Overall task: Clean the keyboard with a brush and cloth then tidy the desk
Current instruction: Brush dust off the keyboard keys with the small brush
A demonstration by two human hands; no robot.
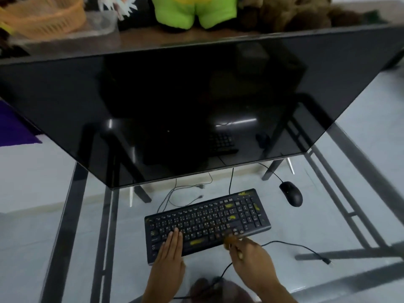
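A black keyboard (209, 219) with yellow smears on several keys lies on the glass desk (65, 226), tilted slightly. My left hand (170, 252) lies flat on the keyboard's lower left part, fingers together. My right hand (251, 256) is closed on a small brown-handled brush (229, 239), whose blurred tip touches the keys at the keyboard's lower right edge. No cloth is in view.
A large dark monitor (196, 101) leans over the desk behind the keyboard. A black mouse (291, 193) sits to the right. Loose cables (295, 246) run across the glass. An orange basket (43, 16) and plush toys (194, 12) stand behind the monitor.
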